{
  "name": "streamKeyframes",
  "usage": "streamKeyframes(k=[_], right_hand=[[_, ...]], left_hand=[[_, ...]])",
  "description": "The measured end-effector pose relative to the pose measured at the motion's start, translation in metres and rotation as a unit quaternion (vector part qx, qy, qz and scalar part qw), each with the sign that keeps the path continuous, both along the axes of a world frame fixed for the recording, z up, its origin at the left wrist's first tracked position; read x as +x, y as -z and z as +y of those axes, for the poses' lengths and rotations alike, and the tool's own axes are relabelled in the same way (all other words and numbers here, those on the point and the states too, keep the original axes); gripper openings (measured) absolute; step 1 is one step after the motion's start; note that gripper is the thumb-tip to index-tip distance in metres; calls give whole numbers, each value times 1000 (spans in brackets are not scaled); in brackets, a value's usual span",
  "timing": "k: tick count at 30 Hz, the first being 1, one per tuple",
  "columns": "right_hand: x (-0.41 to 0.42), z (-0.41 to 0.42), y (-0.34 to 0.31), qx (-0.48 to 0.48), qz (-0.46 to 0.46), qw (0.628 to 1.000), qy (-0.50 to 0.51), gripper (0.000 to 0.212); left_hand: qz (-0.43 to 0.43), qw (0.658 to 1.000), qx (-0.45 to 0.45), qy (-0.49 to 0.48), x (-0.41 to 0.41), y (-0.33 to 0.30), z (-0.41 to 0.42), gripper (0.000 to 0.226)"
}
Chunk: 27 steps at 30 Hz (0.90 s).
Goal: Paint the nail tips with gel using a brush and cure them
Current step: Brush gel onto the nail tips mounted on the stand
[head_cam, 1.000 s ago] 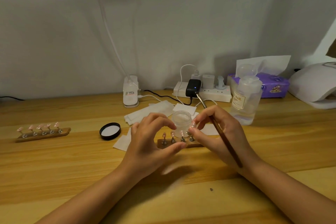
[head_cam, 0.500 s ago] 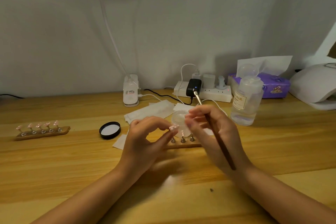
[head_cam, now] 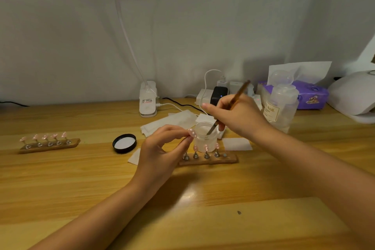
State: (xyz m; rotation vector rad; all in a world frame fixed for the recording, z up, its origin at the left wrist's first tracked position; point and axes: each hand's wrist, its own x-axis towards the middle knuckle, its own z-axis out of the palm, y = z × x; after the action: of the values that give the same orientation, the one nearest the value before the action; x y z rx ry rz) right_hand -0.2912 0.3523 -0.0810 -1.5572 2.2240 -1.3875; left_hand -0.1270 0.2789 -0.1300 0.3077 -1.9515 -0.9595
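Observation:
My left hand [head_cam: 162,148] pinches a pink nail tip [head_cam: 192,132] with white dots, held just left of a small clear gel jar [head_cam: 205,138]. My right hand [head_cam: 237,115] grips a brown brush [head_cam: 229,107], whose bristle end dips into the open jar. In front of the jar lies a wooden holder [head_cam: 209,159] with several pink tips on metal stands; its rightmost stand is bare. A second holder [head_cam: 49,144] with several pink tips sits at the far left.
The jar's black lid [head_cam: 124,143] lies left of my left hand. White wipes [head_cam: 170,123] are spread behind the jar. A clear liquid bottle [head_cam: 281,105], purple tissue pack [head_cam: 310,95], white curing lamp [head_cam: 353,95], power strip [head_cam: 205,95] and lamp base [head_cam: 148,99] line the back.
My right hand flipped the brush from lying back along my wrist to upright and dipped its tip into the jar. My left hand lifted a nail tip away from the holder.

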Motion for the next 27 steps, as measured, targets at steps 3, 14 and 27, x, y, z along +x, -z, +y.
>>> streamKeyframes(k=[3, 14, 27], right_hand=[[3, -13, 7, 41, 74, 996, 1, 42], [-7, -20, -6, -60, -59, 995, 50, 43], [-24, 9, 3, -81, -205, 966, 137, 43]], left_hand=[[0, 1000, 1, -4, 0, 0, -1, 16], [-3, 1000, 19, 0, 0, 0, -1, 16], [-12, 1000, 26, 0, 0, 0, -1, 19]])
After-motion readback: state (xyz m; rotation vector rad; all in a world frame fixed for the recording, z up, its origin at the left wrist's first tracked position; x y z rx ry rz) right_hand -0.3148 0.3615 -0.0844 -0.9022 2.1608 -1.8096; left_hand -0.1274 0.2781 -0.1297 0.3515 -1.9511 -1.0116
